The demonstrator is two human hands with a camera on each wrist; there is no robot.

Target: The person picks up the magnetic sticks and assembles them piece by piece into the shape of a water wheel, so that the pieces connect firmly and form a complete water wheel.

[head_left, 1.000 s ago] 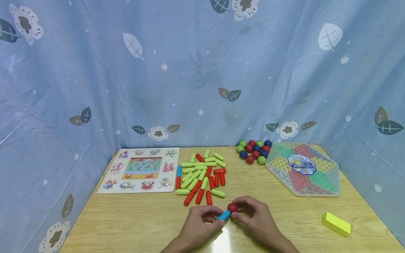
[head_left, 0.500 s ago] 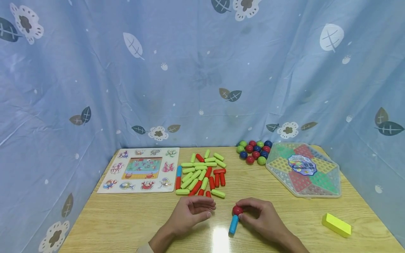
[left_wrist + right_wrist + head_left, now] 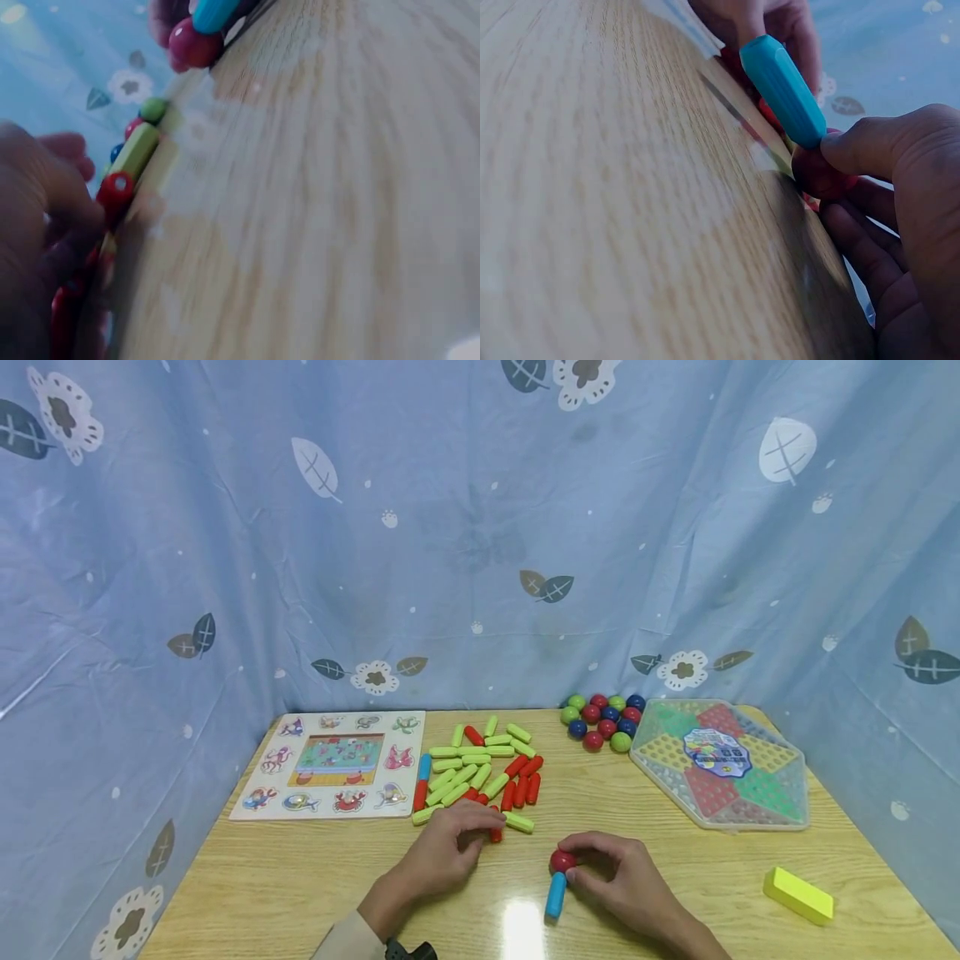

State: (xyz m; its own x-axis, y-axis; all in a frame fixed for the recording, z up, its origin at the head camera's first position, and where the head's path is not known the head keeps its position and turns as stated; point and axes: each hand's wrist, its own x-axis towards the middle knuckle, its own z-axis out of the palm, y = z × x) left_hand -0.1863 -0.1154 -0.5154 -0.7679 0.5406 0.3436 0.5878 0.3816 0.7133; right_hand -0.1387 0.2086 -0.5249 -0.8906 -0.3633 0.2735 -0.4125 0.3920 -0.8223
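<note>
My right hand (image 3: 618, 881) pinches a red ball (image 3: 562, 860) between thumb and fingers. A blue magnetic-style stick (image 3: 555, 896) is joined end-on to that ball and points toward the front edge; in the right wrist view the blue stick (image 3: 784, 91) stands out past the thumb. My left hand (image 3: 450, 847) reaches to the near side of the pile of sticks, its fingers bent over a short red stick (image 3: 496, 833). The thumb looks apart from that stick. In the left wrist view the red stick (image 3: 116, 196) lies right beside the fingers, partly hidden.
Several yellow-green sticks (image 3: 475, 760) and red ones (image 3: 533, 789) lie behind my left hand. Coloured balls (image 3: 607, 727) cluster at the back. A sea-animal puzzle board (image 3: 251, 777) lies left, a clear hexagonal box (image 3: 720, 777) right, and a yellow block (image 3: 798, 895) near the right front.
My left hand let go of the blue stick, drew left, then reached forward to the sticks. Some red and green sticks shifted. My right hand moved slightly right with the ball and stick, then stayed.
</note>
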